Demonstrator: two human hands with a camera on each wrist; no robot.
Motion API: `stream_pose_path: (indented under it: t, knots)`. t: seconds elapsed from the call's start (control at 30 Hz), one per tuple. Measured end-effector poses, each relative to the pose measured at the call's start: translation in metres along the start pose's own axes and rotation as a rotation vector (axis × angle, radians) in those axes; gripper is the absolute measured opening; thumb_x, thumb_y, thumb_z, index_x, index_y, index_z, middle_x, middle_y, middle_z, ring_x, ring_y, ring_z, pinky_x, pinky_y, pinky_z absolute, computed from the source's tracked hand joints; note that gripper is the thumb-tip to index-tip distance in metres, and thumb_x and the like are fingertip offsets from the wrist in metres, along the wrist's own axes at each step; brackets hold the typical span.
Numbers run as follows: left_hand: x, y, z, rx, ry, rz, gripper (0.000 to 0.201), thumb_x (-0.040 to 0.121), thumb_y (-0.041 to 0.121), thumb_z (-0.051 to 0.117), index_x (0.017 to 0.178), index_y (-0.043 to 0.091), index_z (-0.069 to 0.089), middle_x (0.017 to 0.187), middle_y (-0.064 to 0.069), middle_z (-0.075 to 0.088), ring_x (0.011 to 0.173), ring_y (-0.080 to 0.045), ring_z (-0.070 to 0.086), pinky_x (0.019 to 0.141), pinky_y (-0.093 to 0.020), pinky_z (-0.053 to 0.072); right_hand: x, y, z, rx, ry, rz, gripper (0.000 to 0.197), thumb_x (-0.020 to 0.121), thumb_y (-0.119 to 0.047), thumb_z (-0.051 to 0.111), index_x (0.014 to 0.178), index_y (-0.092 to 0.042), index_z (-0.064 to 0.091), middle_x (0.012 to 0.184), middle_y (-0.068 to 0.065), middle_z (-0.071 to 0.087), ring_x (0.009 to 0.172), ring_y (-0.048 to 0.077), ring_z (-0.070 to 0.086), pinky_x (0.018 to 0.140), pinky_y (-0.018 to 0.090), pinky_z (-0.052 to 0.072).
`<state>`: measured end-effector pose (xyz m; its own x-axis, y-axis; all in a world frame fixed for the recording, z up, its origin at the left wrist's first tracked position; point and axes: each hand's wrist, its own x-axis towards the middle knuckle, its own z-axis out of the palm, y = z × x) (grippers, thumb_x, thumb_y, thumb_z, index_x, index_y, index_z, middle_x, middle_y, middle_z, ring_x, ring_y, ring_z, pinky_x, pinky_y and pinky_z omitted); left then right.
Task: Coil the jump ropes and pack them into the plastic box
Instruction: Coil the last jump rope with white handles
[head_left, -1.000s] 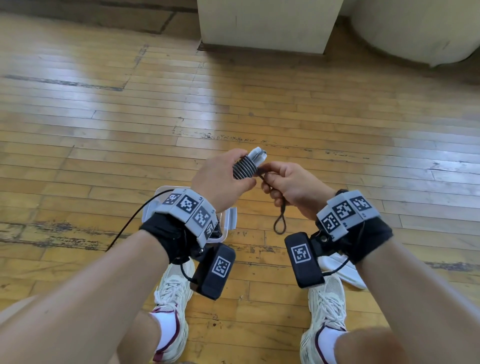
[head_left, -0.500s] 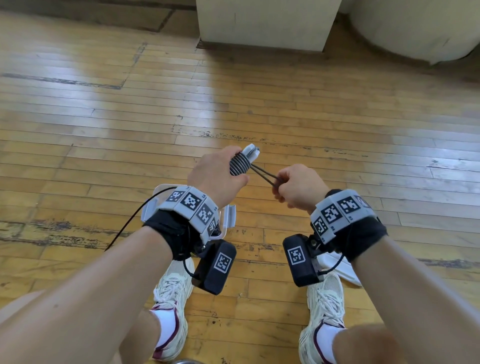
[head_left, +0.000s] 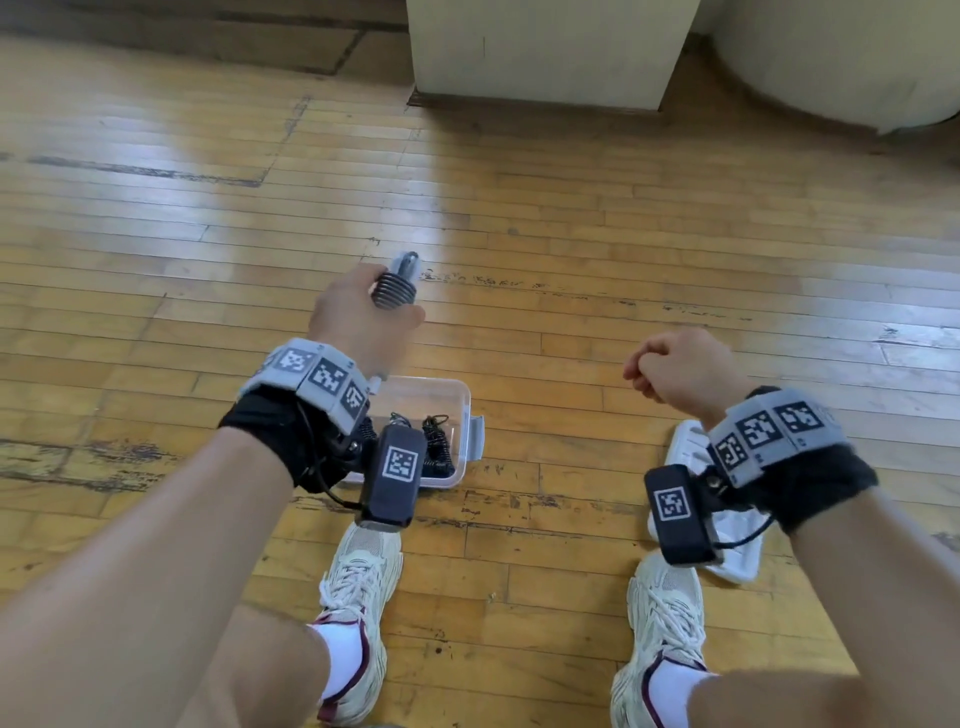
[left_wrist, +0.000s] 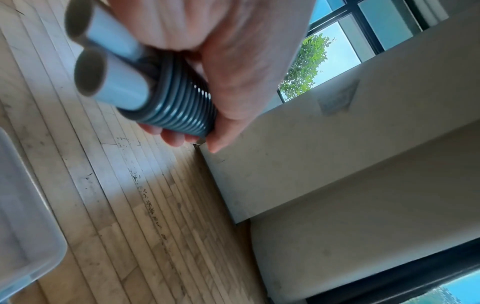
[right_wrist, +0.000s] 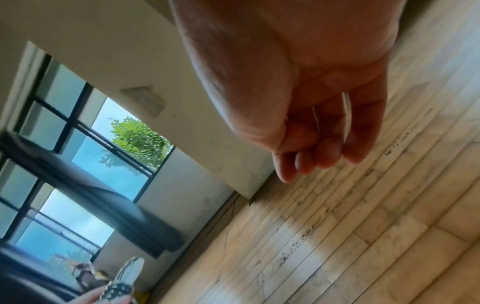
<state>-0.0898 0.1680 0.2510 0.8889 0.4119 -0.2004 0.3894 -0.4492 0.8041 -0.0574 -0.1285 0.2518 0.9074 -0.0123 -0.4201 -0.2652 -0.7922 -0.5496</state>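
While the left hand (head_left: 358, 322) grips the coiled jump rope (head_left: 395, 288), its fingers (left_wrist: 171, 137) curled round the dark windings that bind the two pale handles side by side, the bundle hangs above the wooden floor (head_left: 156, 260), just beyond the far rim of the plastic box (head_left: 457, 400). That clear box sits on the floor in front of the left shoe (head_left: 358, 582), with dark coiled rope (head_left: 436, 441) already lying inside. Judging from this, the step in hand is lowering the wound bundle into the box; it would go best laid flat beside the rope already there, with the grip kept on the windings until it rests, so the coil cannot spring loose. Further right, the right hand (head_left: 675, 369) hovers apart, loosely curled and holding nothing, near a white lid-like piece (head_left: 685, 447) on the floor.
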Motion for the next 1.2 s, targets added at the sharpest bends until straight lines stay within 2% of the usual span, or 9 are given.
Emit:
stream_pose_path:
  t: [0.23,0.43,0.53,0.63,0.73,0.8,0.87,1.0,1.2]
  knots:
    - [-0.026,0.022,0.033,-0.032,-0.257,0.089,0.048,0.085,0.019,0.078,0.129,0.024,0.06,0.096,0.0,0.068,0.066,-0.015,0.072,0.053,-0.026,0.056,-0.001,-0.016,0.013,-0.017,-0.07,-0.076,0.025,0.099,-0.01,0.05,0.084,-0.017,0.069,0.085,0.003,0.072,0.092,0.027,0.072,0.083,0.044,0.061]
    - [-0.038,0.033,0.042,-0.193,-0.426,0.089,0.039,0.084,0.016,0.079,0.121,0.017,0.065,0.095,-0.015,0.071,0.067,-0.021,0.07,0.064,-0.046,0.061,-0.002,-0.024,0.021,0.026,-0.151,-0.199,0.015,0.099,-0.013,0.055,0.101,-0.02,0.069,0.098,-0.003,0.072,0.096,0.018,0.068,0.094,0.041,0.057]
    - [-0.044,0.038,0.042,-0.303,-0.468,0.082,0.033,0.084,0.014,0.078,0.116,0.013,0.068,0.095,-0.018,0.072,0.07,-0.025,0.071,0.064,-0.043,0.061,-0.006,-0.03,0.028,0.266,-0.365,-0.256,0.022,0.095,-0.014,0.063,0.116,-0.021,0.064,0.113,-0.003,0.071,0.11,0.014,0.064,0.104,0.038,0.048]
    - [-0.048,0.039,0.046,-0.4,-0.47,0.042,0.031,0.084,0.013,0.079,0.113,0.011,0.069,0.095,-0.018,0.072,0.07,-0.025,0.07,0.062,-0.037,0.059,-0.012,-0.037,0.037,0.461,-0.451,-0.233,0.021,0.098,-0.015,0.061,0.12,-0.012,0.061,0.107,0.007,0.074,0.105,0.022,0.069,0.097,0.036,0.053]
    - [-0.048,0.037,0.05,-0.404,-0.422,0.03,0.031,0.083,0.013,0.08,0.112,0.011,0.069,0.099,-0.023,0.071,0.068,-0.025,0.069,0.061,-0.038,0.058,-0.015,-0.041,0.04,0.562,-0.355,-0.19,0.017,0.105,-0.009,0.047,0.115,-0.002,0.059,0.083,0.007,0.064,0.073,0.019,0.064,0.074,0.032,0.059]
    - [-0.046,0.033,0.051,-0.336,-0.386,0.046,0.03,0.083,0.014,0.081,0.111,0.014,0.068,0.098,-0.021,0.072,0.067,-0.026,0.07,0.061,-0.044,0.06,-0.016,-0.042,0.037,0.52,-0.347,-0.159,0.02,0.107,-0.013,0.043,0.114,-0.004,0.059,0.074,0.002,0.054,0.056,0.01,0.048,0.051,0.023,0.046]
    - [-0.043,0.027,0.053,-0.154,-0.341,0.126,0.036,0.082,0.018,0.082,0.114,0.019,0.066,0.094,-0.01,0.073,0.07,-0.025,0.073,0.065,-0.046,0.062,-0.015,-0.044,0.033,0.433,-0.371,-0.106,0.023,0.108,-0.018,0.041,0.111,-0.007,0.061,0.07,-0.001,0.05,0.051,0.007,0.038,0.044,0.019,0.033]
    - [-0.045,0.015,0.062,0.396,-0.185,0.384,0.041,0.084,0.035,0.076,0.122,0.03,0.059,0.094,0.008,0.067,0.085,-0.018,0.064,0.077,-0.038,0.055,-0.019,-0.05,0.036,0.417,-0.432,-0.01,0.027,0.108,-0.018,0.04,0.108,-0.001,0.062,0.069,0.0,0.049,0.049,0.007,0.035,0.04,0.018,0.03]
    - [-0.057,0.02,0.072,0.74,-0.148,0.462,0.034,0.095,0.034,0.063,0.119,0.02,0.045,0.087,0.002,0.05,0.075,-0.023,0.048,0.065,-0.032,0.037,-0.022,-0.048,0.044,0.518,-0.419,0.062,0.024,0.106,-0.003,0.037,0.109,0.003,0.06,0.073,0.005,0.054,0.05,0.007,0.041,0.046,0.019,0.039]
